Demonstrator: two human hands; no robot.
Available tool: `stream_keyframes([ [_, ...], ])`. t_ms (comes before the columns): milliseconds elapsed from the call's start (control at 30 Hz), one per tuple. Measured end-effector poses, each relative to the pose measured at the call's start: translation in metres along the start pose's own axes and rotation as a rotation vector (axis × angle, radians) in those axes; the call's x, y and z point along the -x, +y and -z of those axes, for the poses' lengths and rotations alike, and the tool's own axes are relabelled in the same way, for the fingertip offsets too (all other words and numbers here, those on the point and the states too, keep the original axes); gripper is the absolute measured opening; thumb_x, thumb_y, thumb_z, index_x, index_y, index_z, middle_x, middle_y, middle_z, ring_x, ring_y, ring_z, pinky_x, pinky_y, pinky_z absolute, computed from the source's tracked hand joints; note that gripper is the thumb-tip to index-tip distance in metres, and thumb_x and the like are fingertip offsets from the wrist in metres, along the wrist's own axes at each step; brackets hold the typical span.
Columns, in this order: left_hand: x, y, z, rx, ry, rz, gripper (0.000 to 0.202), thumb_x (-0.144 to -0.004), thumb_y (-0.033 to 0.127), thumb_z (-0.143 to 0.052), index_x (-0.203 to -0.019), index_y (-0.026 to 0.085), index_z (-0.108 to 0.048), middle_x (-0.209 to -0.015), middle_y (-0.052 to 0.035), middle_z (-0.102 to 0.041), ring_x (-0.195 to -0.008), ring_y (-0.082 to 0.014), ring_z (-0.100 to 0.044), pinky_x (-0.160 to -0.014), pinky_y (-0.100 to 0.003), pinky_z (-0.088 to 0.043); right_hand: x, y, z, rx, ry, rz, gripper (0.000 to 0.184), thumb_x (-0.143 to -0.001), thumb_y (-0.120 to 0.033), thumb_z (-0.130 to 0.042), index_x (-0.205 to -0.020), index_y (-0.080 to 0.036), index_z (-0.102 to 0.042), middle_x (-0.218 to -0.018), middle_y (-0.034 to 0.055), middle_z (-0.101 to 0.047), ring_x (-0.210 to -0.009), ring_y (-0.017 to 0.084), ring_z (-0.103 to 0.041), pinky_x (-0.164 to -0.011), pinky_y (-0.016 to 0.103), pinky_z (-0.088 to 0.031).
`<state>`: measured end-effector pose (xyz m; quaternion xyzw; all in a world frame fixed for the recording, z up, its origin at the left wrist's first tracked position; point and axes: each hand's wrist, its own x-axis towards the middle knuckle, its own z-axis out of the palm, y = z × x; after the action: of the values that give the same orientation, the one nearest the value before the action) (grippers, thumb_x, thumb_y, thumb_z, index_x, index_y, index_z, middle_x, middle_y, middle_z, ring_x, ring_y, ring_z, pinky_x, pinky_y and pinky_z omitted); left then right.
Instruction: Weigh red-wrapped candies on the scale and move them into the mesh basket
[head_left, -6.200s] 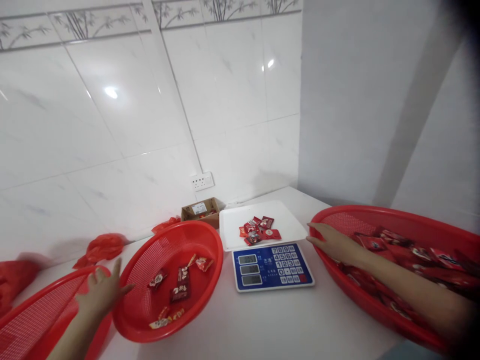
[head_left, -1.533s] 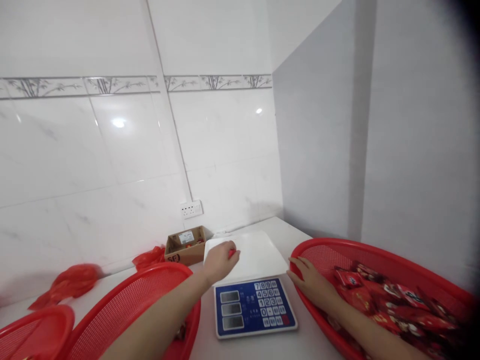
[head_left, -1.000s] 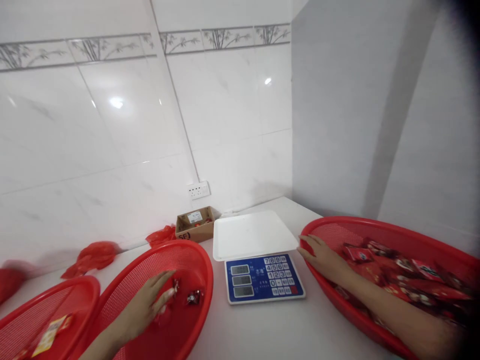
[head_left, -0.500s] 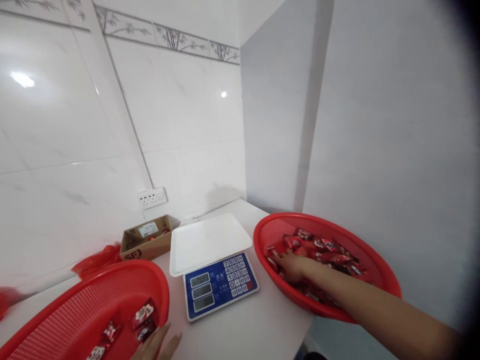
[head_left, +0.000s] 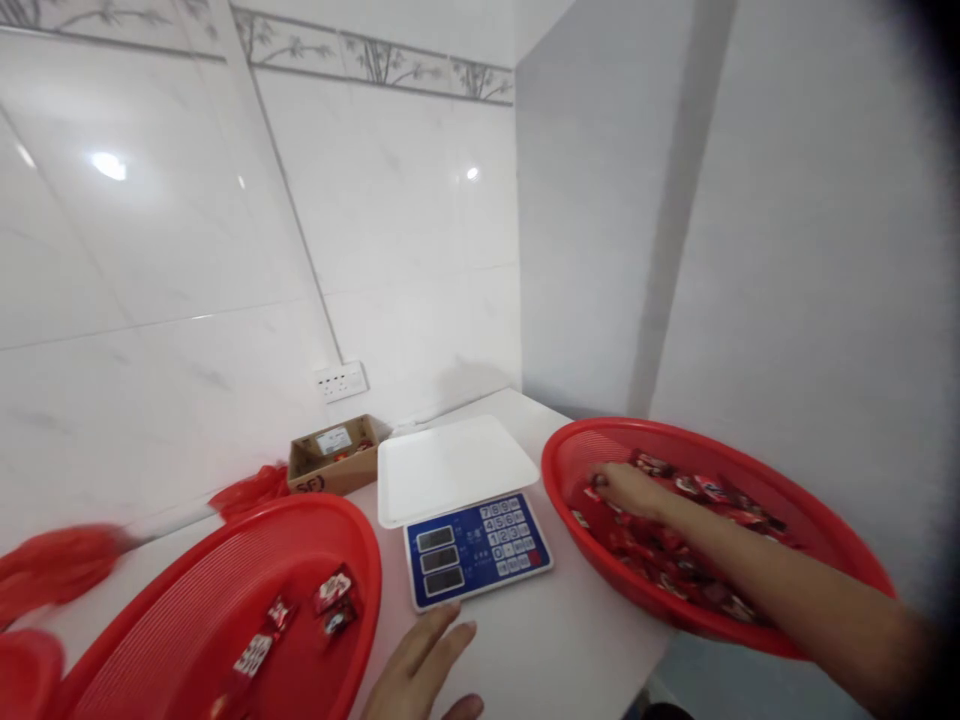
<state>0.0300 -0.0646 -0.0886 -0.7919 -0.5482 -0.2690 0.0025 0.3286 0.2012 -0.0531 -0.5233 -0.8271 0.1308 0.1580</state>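
My right hand (head_left: 630, 488) reaches into the right red basket (head_left: 847, 570), among many small red-wrapped candies (head_left: 686, 560). Its fingers are curled closed, and a red wrapper shows at the fingertips; the rest of the grip is hidden. In front of the blue-faced digital scale (head_left: 480, 550), my left hand (head_left: 420, 670) is open with fingers apart and nothing in it. To its left stands another red basket (head_left: 150, 610), where several wrapped candies (head_left: 334, 590) lie on the bottom.
The scale's white pan (head_left: 457, 470) sits behind its keypad, between the baskets. An open cardboard box (head_left: 335, 470) stands by the tiled wall below a socket (head_left: 341, 382). Red plastic bags (head_left: 251, 490) lie at the left. A grey wall (head_left: 787, 300) rises beside the right basket.
My view has shifted left, so things appear further right. My left hand has moved off the left basket's rim to the scale's front. My right hand's fingers have curled up within the basket.
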Motion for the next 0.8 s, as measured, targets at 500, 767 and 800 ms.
stream_keyframes([
  [500, 0.000, 0.015, 0.007, 0.249, -0.239, 0.333, 0.039, -0.078, 0.028, -0.054, -0.117, 0.024, -0.053, -0.119, -0.0062, -0.059, -0.110, -0.0188, -0.054, -0.095, -0.030, -0.044, -0.022, -0.031, 0.029, 0.002, 0.099, -0.032, 0.023, -0.079, -0.043, -0.039, -0.078, -0.024, -0.052, -0.074, 0.0073, -0.066, -0.069, 0.025, -0.062, -0.064, 0.035, -0.046],
  [767, 0.009, -0.005, -0.019, 0.257, 0.026, 0.258, 0.028, -0.081, 0.031, -0.050, -0.107, 0.027, -0.058, -0.104, -0.0042, -0.067, -0.098, -0.0166, -0.061, -0.086, -0.026, -0.050, 0.000, -0.059, 0.039, 0.180, 0.076, -0.084, 0.033, -0.075, -0.028, -0.047, -0.105, -0.023, -0.059, -0.114, 0.0134, -0.060, -0.102, 0.040, -0.054, -0.081, 0.054, -0.042],
  [800, 0.009, -0.008, -0.022, 0.253, 0.076, 0.255, 0.026, -0.081, 0.031, -0.051, -0.106, 0.027, -0.059, -0.103, -0.0037, -0.067, -0.097, -0.0163, -0.062, -0.086, -0.025, -0.050, 0.011, -0.071, 0.039, 0.141, 0.122, -0.019, 0.036, -0.078, -0.030, -0.043, -0.110, -0.023, -0.056, -0.121, 0.0118, -0.056, -0.108, 0.037, -0.051, -0.086, 0.052, -0.041],
])
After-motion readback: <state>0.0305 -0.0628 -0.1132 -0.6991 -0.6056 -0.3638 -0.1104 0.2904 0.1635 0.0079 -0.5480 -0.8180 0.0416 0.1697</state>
